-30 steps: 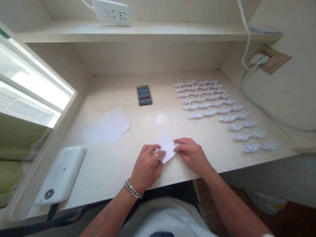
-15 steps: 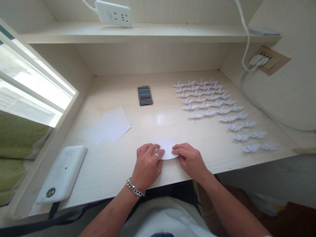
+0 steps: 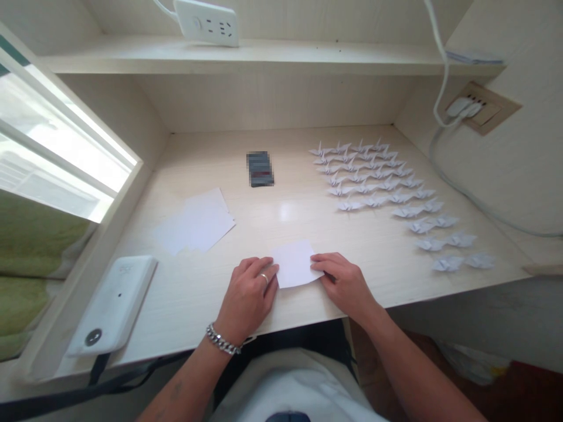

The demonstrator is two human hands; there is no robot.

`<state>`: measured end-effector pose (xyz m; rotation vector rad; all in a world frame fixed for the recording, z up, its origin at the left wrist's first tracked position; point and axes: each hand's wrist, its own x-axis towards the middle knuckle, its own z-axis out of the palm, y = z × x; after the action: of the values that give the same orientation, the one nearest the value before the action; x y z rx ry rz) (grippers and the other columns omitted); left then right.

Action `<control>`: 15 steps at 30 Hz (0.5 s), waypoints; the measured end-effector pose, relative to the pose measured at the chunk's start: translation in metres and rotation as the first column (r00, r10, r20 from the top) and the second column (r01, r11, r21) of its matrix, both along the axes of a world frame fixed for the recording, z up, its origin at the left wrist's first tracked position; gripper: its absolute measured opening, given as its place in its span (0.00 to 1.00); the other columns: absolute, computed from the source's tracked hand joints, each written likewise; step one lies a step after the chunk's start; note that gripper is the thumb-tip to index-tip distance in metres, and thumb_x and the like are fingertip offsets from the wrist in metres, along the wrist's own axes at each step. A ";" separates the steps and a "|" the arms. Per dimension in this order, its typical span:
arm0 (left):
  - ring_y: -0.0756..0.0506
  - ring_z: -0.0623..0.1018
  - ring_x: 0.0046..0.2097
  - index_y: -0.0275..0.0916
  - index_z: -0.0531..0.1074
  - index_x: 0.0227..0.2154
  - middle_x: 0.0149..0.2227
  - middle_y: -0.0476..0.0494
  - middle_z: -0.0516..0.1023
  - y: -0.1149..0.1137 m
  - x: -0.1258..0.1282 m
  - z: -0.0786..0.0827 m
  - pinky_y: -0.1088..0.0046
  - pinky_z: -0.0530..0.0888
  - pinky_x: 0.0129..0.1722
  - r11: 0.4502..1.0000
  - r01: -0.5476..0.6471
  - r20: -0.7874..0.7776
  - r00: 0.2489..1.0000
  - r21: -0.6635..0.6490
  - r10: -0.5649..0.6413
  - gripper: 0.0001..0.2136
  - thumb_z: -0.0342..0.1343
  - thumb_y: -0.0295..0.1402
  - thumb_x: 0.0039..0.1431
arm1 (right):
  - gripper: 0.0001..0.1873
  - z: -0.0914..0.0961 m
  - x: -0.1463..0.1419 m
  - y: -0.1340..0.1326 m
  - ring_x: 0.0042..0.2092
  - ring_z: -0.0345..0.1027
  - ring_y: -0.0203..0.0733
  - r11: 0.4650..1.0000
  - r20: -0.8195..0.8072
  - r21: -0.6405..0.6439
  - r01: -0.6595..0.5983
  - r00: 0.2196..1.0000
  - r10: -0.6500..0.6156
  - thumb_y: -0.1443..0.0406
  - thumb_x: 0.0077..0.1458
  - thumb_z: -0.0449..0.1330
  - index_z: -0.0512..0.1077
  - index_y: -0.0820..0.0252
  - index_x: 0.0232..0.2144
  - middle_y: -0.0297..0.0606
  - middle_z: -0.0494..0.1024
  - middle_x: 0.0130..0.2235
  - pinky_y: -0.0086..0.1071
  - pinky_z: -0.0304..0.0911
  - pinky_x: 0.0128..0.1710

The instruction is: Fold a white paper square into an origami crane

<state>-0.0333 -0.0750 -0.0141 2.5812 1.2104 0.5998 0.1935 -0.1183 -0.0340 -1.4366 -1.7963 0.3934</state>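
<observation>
A white paper square (image 3: 294,262) lies flat on the pale wooden desk (image 3: 281,217) near its front edge. My left hand (image 3: 247,296), with a ring and a chain bracelet, has its curled fingers on the square's left edge. My right hand (image 3: 345,284) pinches the square's right edge with bent fingertips. Both hands rest on the desk on either side of the square.
A loose stack of white sheets (image 3: 196,223) lies to the left. Rows of several folded paper cranes (image 3: 382,181) fill the right side. A white device (image 3: 112,305) sits at the front left and a dark blurred object (image 3: 260,169) further back. A power strip (image 3: 206,20) lies on the shelf, and a wall socket (image 3: 472,105) has a cable.
The paper was turned and curled between my hands, and now lies flat as a square. My left hand has slid a little left and toward me; the right hand stays at the right edge.
</observation>
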 end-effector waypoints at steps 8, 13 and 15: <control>0.40 0.68 0.52 0.42 0.74 0.46 0.55 0.40 0.71 -0.007 -0.001 -0.005 0.55 0.70 0.52 0.999 0.044 0.050 0.998 -0.025 -0.043 0.13 0.53 0.27 0.58 | 0.15 -0.001 0.000 -0.003 0.49 0.70 0.42 1.000 0.012 0.014 -0.015 1.000 0.015 0.75 0.53 0.55 0.76 0.58 0.39 0.42 0.77 0.45 0.39 0.67 0.51; 0.41 0.69 0.48 0.42 0.76 0.43 0.50 0.43 0.76 -0.005 0.003 -0.005 0.55 0.71 0.50 0.994 0.089 0.052 0.995 -0.055 -0.087 0.11 0.53 0.28 0.60 | 0.16 -0.002 0.002 -0.003 0.49 0.70 0.43 1.000 0.011 -0.005 -0.030 0.999 0.030 0.75 0.53 0.55 0.76 0.56 0.39 0.41 0.78 0.45 0.41 0.67 0.50; 0.41 0.70 0.46 0.42 0.76 0.42 0.48 0.42 0.77 -0.004 0.003 -0.004 0.56 0.71 0.49 0.993 0.086 0.064 0.995 -0.081 -0.081 0.11 0.53 0.29 0.60 | 0.16 -0.001 0.003 -0.002 0.49 0.69 0.43 0.999 0.011 -0.026 -0.039 0.999 0.039 0.75 0.53 0.55 0.76 0.55 0.39 0.40 0.78 0.46 0.42 0.67 0.51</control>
<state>-0.0301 -0.0787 -0.0180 2.5108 1.0793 0.5926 0.1970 -0.1205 -0.0354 -1.4265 -1.8373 0.4306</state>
